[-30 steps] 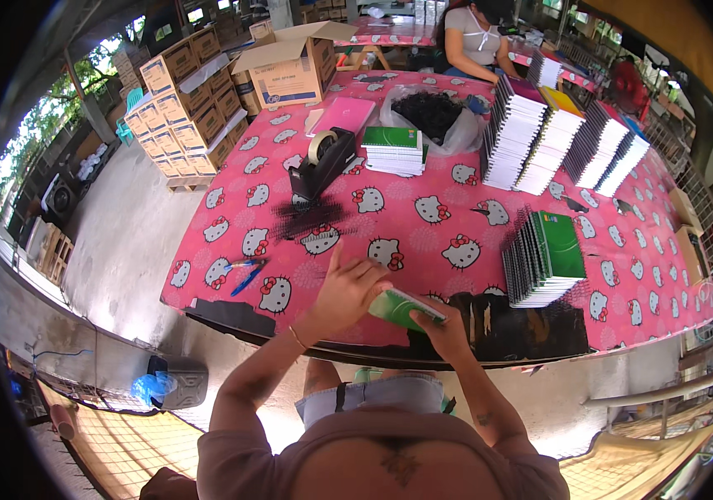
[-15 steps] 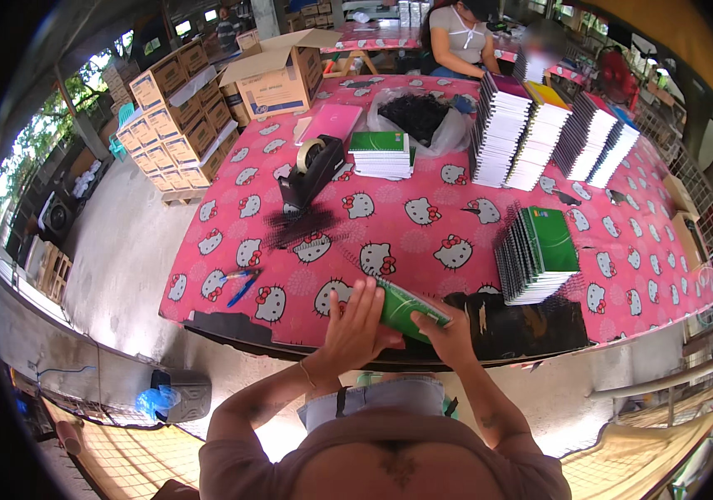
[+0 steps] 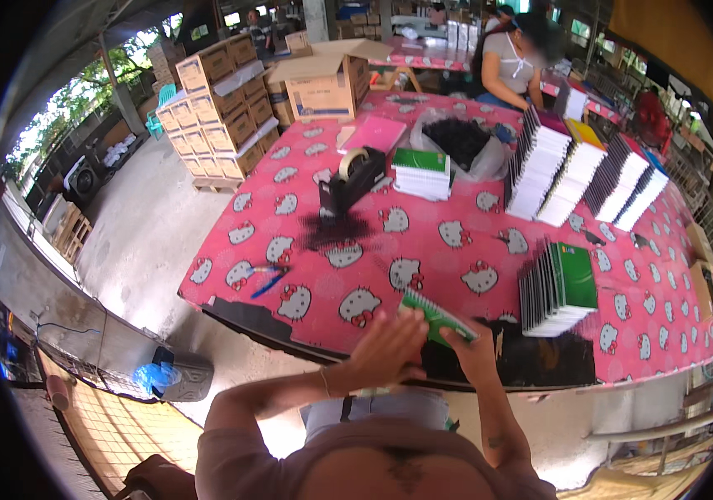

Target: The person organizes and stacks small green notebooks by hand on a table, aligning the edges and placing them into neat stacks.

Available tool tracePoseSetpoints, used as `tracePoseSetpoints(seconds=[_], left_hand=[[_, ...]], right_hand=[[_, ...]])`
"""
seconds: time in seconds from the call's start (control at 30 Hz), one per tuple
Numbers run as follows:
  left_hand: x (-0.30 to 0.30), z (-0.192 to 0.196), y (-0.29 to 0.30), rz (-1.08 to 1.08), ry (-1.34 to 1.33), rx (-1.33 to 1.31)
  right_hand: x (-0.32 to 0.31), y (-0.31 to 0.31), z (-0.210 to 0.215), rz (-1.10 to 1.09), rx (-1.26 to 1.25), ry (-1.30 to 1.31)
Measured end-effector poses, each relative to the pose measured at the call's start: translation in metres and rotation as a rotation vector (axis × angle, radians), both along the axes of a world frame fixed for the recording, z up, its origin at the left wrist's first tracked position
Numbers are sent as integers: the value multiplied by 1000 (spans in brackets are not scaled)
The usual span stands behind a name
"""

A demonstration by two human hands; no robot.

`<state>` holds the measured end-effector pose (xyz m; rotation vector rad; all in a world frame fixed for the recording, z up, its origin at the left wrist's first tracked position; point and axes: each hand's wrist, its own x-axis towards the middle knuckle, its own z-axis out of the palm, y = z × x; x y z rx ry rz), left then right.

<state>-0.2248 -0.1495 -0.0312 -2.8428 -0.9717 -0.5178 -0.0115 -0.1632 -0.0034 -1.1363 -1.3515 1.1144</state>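
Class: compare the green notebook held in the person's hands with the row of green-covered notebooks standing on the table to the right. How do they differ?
The held notebook is single, lifted and tilted between the left hand and right hand. The row of notebooks is many, standing upright on edge on the pink tablecloth, untouched. Both have green covers.

one tape dispenser point(image 3: 352, 179), one open carton point(image 3: 323, 83), two hands point(image 3: 386, 350)
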Motion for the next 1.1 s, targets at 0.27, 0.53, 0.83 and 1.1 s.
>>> tracePoseSetpoints(seconds=[0.27, 0.53, 0.83, 1.1], left_hand=[[2, -14, -4, -15, -9, 77], [21, 4, -2, -76, -107, -8], [13, -9, -12, -166, -302, 1], [-92, -148, -69, -40, -21, -924]], right_hand=[[3, 6, -16, 21, -11, -150], [4, 8, -30, -2, 68, -50], [-1, 14, -56, 72, 172, -171], [-5, 15, -52, 25, -74, -130]])
